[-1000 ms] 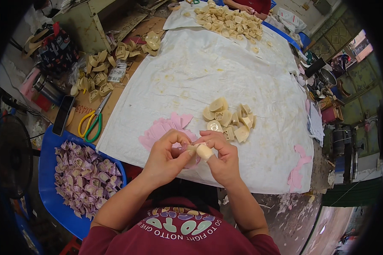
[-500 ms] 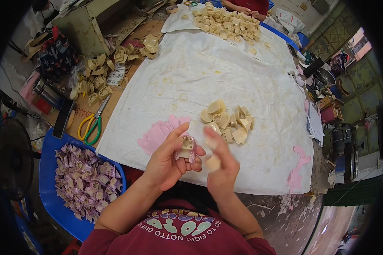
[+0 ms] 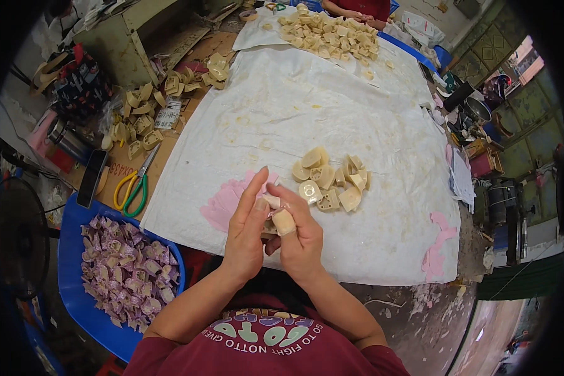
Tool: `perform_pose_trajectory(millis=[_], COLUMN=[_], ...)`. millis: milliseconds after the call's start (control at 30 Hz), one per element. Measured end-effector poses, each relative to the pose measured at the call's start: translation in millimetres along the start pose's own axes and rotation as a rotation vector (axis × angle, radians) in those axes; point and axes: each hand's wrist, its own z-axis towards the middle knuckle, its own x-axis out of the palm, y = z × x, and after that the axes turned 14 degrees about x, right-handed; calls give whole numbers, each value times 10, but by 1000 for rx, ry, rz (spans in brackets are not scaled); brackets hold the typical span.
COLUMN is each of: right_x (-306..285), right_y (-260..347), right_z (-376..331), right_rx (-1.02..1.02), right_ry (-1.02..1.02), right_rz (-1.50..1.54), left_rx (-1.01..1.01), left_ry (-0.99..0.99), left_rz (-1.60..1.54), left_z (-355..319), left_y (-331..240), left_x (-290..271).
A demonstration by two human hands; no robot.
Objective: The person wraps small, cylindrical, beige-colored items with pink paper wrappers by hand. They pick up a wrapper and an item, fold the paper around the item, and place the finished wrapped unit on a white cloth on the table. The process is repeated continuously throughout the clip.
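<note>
My left hand (image 3: 244,241) and my right hand (image 3: 302,241) meet above the near edge of the cloth. The left one is closed around a hollow beige moulded piece (image 3: 271,229), now mostly covered by fingers. Pressed close to it, a small rounded beige block (image 3: 283,221) sits in the grip of my right fingers. A pile of pink cut strips (image 3: 222,203) lies just beyond my left hand. Several bare beige moulded pieces (image 3: 329,178) are heaped to the right, past my right hand.
White cloth (image 3: 269,113) covers the table. At the left a blue tub (image 3: 72,250) holds several pink-and-purple-covered pieces; scissors (image 3: 135,188) and a phone (image 3: 92,178) lie above it. Another person (image 3: 357,9) sits behind a far heap of beige pieces (image 3: 332,37). Pink scraps (image 3: 438,247) lie right.
My right hand has moved left with the small block and come against my left hand. The moulded piece, earlier showing its pink-purple edges on my left fingers, is now largely hidden.
</note>
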Motion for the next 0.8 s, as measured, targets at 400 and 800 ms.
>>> perform_pose_trajectory(millis=[400,800], right_x=[-150,-225], right_y=[-58,87], right_z=[8,-92], right_rx=[-232,-86], right_ry=[128,371], right_rz=[-268,148], left_rx=[-178,-138], left_ry=[92,351], left_rz=[-220,-471], left_z=[56,-21], left_y=[-73,-43], left_x=[-141,-222])
